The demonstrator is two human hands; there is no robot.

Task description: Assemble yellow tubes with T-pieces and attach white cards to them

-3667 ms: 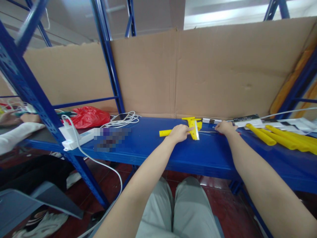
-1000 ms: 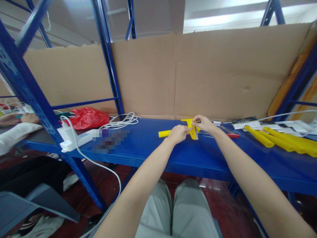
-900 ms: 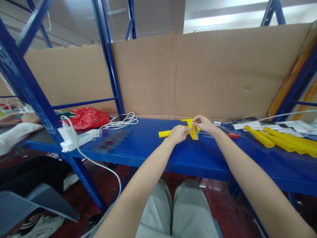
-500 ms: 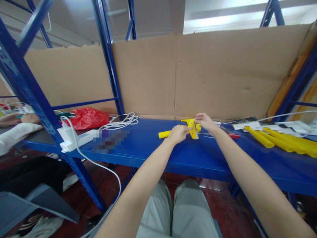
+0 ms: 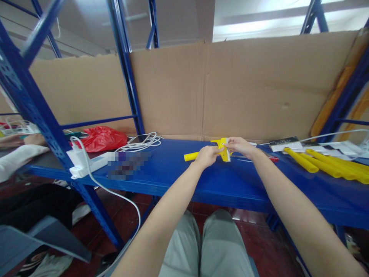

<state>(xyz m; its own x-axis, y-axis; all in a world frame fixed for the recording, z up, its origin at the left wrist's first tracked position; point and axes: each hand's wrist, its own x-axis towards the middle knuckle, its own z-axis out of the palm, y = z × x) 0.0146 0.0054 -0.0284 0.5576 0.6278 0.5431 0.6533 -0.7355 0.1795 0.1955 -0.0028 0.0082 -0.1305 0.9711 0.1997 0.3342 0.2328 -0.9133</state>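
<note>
A yellow scraper (image 5: 224, 144) with a flat metal blade is held just above the blue shelf, its head turned to the right. My left hand (image 5: 208, 156) is closed around its neck, and the yellow handle (image 5: 191, 156) sticks out to the left of that hand. At the far end of the head, my right hand (image 5: 239, 144) pinches the blade edge with thumb and fingers. Part of the head is hidden behind my fingers. A screwdriver with a red handle (image 5: 272, 158) appears to lie on the shelf behind my right wrist.
Several yellow handles (image 5: 325, 164) lie at the right, near small boxes (image 5: 284, 143). On the left are a white power strip (image 5: 95, 163), a red plastic bag (image 5: 103, 138) and coiled white cable (image 5: 144, 141). A co-worker's sleeve (image 5: 20, 159) shows at far left. Cardboard (image 5: 245, 92) stands behind.
My right hand has lowered slightly and its fingers have closed in on the blade end of the scraper. The left hand keeps its grip in nearly the same place.
</note>
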